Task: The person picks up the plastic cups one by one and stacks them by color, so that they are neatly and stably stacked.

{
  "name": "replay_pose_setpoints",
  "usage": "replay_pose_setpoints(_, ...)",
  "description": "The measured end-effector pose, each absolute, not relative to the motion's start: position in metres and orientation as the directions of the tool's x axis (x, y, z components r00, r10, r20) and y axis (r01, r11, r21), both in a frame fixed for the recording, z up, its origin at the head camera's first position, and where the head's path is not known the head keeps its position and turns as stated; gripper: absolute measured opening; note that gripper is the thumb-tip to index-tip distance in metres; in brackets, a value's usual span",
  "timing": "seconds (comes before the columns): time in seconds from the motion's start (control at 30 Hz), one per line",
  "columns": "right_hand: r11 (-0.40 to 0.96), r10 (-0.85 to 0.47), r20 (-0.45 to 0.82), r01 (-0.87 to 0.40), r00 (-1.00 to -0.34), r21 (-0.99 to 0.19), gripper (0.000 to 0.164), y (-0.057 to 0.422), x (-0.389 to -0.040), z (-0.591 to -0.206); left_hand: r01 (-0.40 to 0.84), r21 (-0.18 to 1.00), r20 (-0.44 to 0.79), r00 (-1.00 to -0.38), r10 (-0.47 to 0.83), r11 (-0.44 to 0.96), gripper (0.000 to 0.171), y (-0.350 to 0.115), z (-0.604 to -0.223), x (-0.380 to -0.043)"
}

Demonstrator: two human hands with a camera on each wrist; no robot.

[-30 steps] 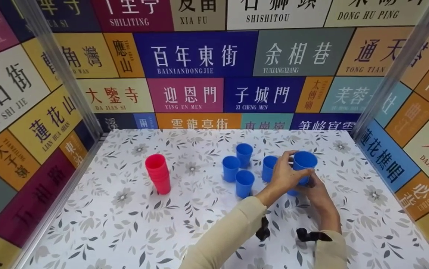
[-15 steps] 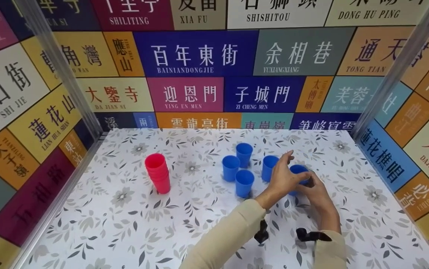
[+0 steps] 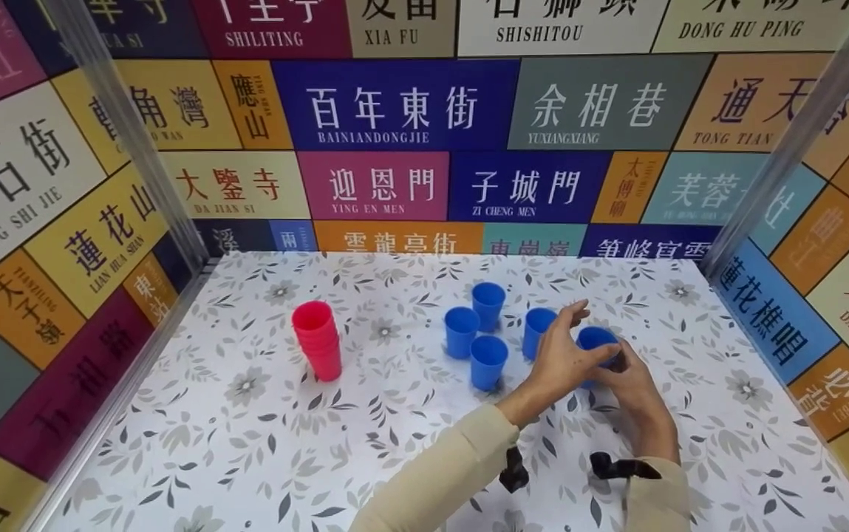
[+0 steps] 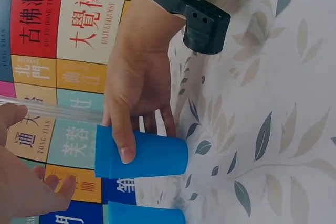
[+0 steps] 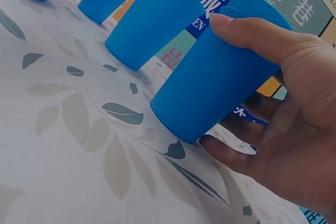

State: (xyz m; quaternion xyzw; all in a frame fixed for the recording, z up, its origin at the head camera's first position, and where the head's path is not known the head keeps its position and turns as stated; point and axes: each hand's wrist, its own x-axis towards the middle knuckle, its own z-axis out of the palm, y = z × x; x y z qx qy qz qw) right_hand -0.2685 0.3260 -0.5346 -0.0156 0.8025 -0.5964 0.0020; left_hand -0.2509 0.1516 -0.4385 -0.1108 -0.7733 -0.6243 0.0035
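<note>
A blue plastic cup (image 3: 596, 338) stands upright at the right of the patterned table. My right hand (image 3: 642, 395) grips it from the right, thumb near the rim and fingers round the far side in the right wrist view. There, a second rim shows at the mouth of the gripped cup (image 5: 210, 77), as of one cup nested in another. My left hand (image 3: 561, 358) is close to the rim, thumb and fingers spread apart. In the left wrist view nothing lies between the left hand's fingers (image 4: 47, 187). Another blue cup (image 3: 538, 332) stands just left of it, partly behind my left hand.
Farther left, three blue cups stand close together, the front one (image 3: 488, 363) nearest me. A stack of nested red cups (image 3: 318, 341) stands at the table's left. Walls with printed signs (image 3: 394, 103) enclose the white leaf-patterned table (image 3: 261, 451) at the back and sides.
One second ago a blue cup was held higher, above another at the right; it has come down into it. The left hand's fingers have loosened from it; the right hand keeps its grip.
</note>
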Motion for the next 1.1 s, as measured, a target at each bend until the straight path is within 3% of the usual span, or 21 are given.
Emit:
replay_pose_setpoints(0.27, 0.322, -0.024, -0.052, 0.042, -0.998, -0.946, 0.088, 0.328, -0.269, -0.533, 0.274, 0.954, 0.245, -0.946, 0.212, 0.12, 0.071, 0.129, -0.434, -0.245)
replay_pose_setpoints(0.47, 0.312, -0.012, -0.059, 0.053, -0.998, -0.949, 0.088, 0.327, -0.271, -0.532, 0.259, 0.965, 0.241, -0.943, 0.229, 0.05, 0.071, 0.106, -0.434, -0.244)
replay_pose_setpoints(0.73, 0.336, -0.007, -0.071, 0.065, -0.997, -0.94, 0.097, 0.328, -0.274, -0.531, 0.298, 0.952, 0.28, -0.94, 0.196, 0.067, 0.071, 0.076, -0.441, -0.244)
replay_pose_setpoints(1.1, 0.304, 0.003, -0.065, 0.063, -0.998, -0.951, 0.095, 0.327, -0.274, -0.532, 0.33, 0.93, 0.31, -0.94, 0.141, 0.159, 0.078, 0.051, -0.452, -0.244)
